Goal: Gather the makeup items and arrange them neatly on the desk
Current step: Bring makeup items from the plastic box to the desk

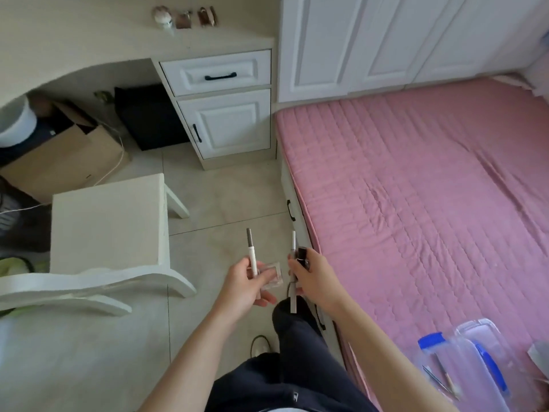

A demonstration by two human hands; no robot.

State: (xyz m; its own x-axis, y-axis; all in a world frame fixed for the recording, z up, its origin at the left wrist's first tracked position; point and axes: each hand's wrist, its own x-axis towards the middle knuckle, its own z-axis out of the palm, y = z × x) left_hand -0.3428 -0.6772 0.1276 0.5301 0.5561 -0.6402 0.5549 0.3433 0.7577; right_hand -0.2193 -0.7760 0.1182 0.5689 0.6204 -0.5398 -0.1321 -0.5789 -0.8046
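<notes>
My left hand [241, 288] holds a white makeup pencil [251, 251] upright together with a clear square compact [271, 273] lying on its fingers. My right hand [312, 278] grips a second white pencil [293, 272] and a small black-capped tube [303, 257]. Both hands hover over the floor between the stool and the bed. The cream desk [118, 34] lies at the upper left, with three small brownish items [184, 16] standing near its back edge.
A white stool [107, 227] stands at left. White drawers [219, 105] sit under the desk's right end. The pink bed [416, 203] fills the right, with a clear blue-clipped box [463, 364] holding thin tools. Cardboard box [65, 159] and bucket under the desk.
</notes>
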